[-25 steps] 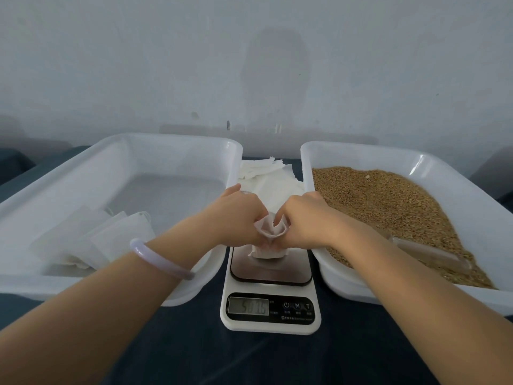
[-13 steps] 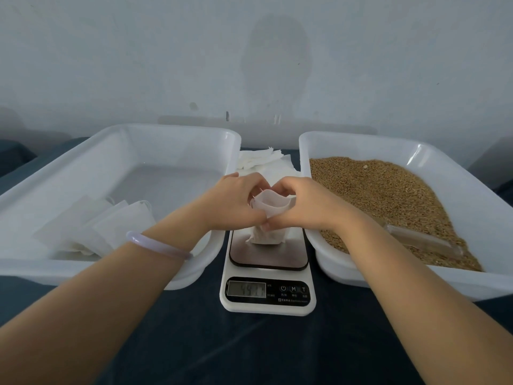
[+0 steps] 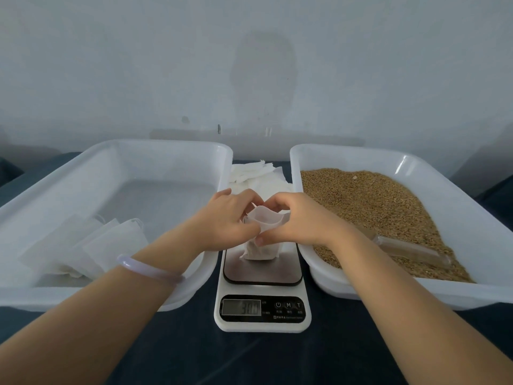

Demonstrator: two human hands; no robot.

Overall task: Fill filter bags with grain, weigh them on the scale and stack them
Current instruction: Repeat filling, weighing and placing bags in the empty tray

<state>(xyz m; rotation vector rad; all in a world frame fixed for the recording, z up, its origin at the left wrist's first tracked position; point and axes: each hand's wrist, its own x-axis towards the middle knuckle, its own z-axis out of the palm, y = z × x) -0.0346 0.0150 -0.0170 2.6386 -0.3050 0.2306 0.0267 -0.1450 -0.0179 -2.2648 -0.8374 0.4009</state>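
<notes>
Dark blue cloth covers the table under a bare pale wall, and on it a white digital kitchen scale [image 3: 263, 273] sits between two white plastic tubs. Both hands are together above it: the left hand [image 3: 224, 218] and the right hand [image 3: 299, 220] pinch the open mouth of a small white fabric filter bag [image 3: 262, 250] from either side, its base resting on the weighing plate. To my eye the main danger is the reading: fingers pulling or pressing on the bag would falsify the blurred figure on the grey display [image 3: 241, 307]. The bag looks soft, so let go with its mouth unclosed it may slump and shed brown grain [image 3: 374, 212] onto the plate or cloth. A clear plastic scoop [image 3: 410, 250] lies in the grain tub [image 3: 416, 297]; flat white bags [image 3: 111, 245] lean in the left tub [image 3: 55, 297]
</notes>
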